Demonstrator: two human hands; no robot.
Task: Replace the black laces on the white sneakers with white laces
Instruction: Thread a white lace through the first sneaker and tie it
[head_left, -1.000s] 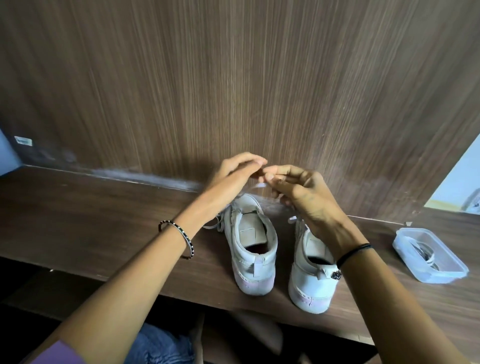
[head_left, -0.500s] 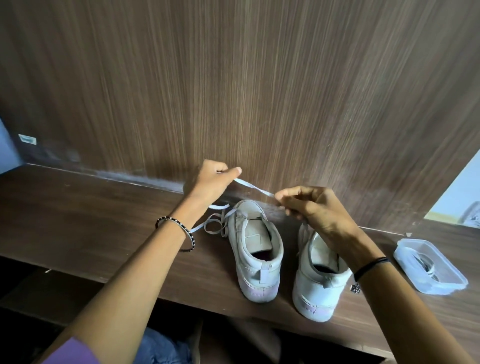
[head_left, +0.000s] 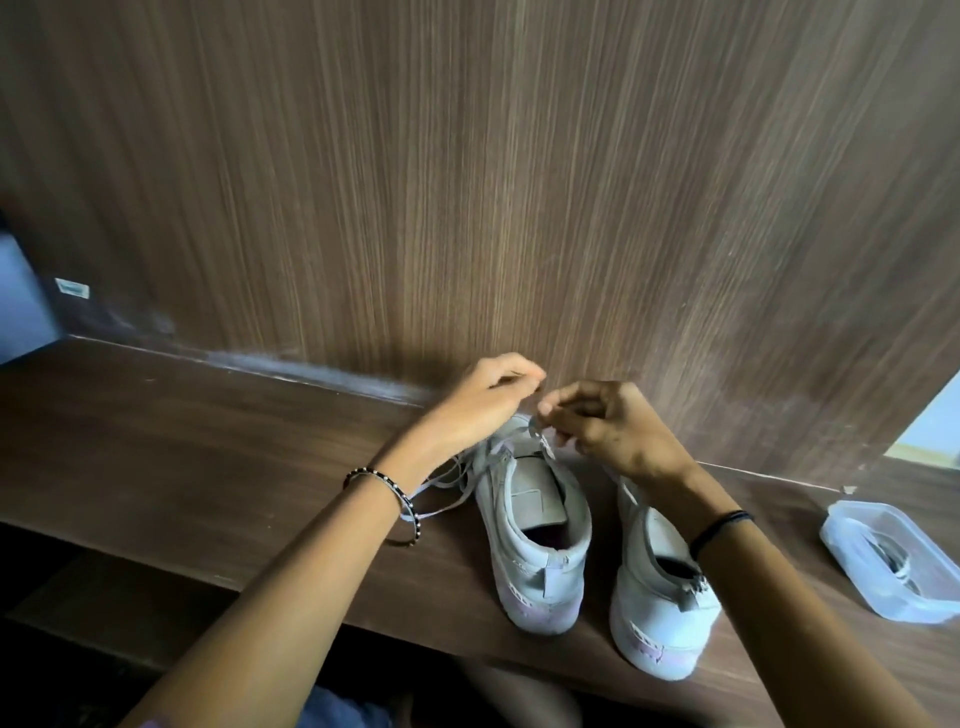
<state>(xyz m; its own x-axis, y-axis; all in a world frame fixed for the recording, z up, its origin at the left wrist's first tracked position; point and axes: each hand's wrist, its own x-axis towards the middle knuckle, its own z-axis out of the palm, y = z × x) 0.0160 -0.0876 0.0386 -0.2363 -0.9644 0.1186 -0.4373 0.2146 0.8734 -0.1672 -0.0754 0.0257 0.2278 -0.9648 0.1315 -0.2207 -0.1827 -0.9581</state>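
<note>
Two white sneakers stand side by side on the dark wooden shelf, heels toward me: the left sneaker and the right sneaker. A white lace trails in loops off the left sneaker's left side. My left hand and my right hand meet above the toe end of the left sneaker, fingers curled, each pinching the white lace near the upper eyelets. My hands hide the front of both shoes.
A clear plastic container with laces inside sits on the shelf at the right. A wood-grain wall panel rises right behind the shoes. The shelf's front edge runs just below the heels.
My hands, spread apart with the lace stretched between them half a second ago, have come back together over the left sneaker's toe end.
</note>
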